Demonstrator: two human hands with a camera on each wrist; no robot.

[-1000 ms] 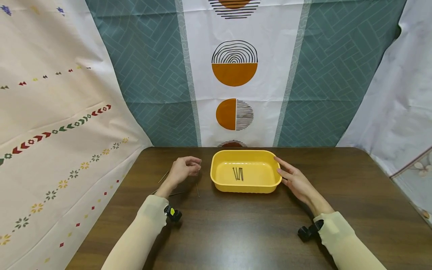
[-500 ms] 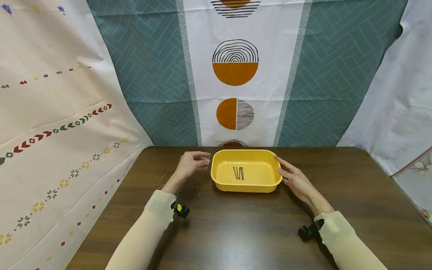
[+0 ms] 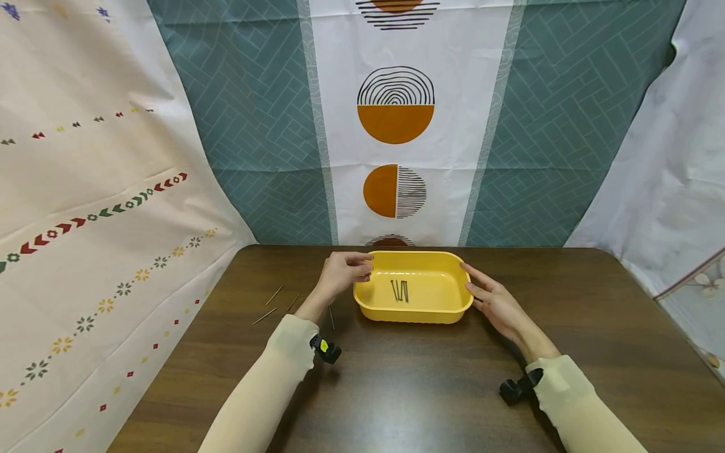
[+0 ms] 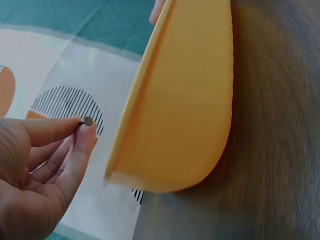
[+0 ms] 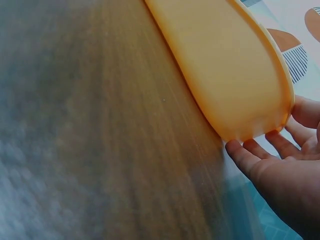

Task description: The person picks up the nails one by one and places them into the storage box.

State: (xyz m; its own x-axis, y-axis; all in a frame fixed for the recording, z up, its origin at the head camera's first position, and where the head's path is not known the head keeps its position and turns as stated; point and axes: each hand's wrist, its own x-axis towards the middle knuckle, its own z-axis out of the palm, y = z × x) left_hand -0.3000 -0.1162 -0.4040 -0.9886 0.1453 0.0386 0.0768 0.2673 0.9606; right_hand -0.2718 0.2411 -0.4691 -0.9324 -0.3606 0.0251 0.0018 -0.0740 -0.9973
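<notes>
My left hand (image 3: 343, 270) is at the left end of a yellow plastic tray (image 3: 413, 316), its fingertips above the rim. It pinches a thin nail (image 4: 88, 121) between thumb and finger; the round head faces the camera in the left wrist view. Several nails (image 3: 399, 291) lie side by side on the tray's floor. At the tray's right end, my right hand (image 3: 498, 306) touches the rim and outer wall with spread, fairly straight fingers. In the right wrist view its fingertips (image 5: 232, 145) rest against the wall.
Loose nails (image 3: 264, 316) lie scattered on the dark wooden table (image 3: 408, 384), left of the tray and near my left forearm. A patterned cloth (image 3: 272, 126) hangs behind the table's far edge. Each wrist wears a small black camera (image 3: 512, 391).
My left hand has moved right with the nail, from over the loose nails to the tray's left end, uncovering more nails on the table. My right hand and the tray have stayed in place.
</notes>
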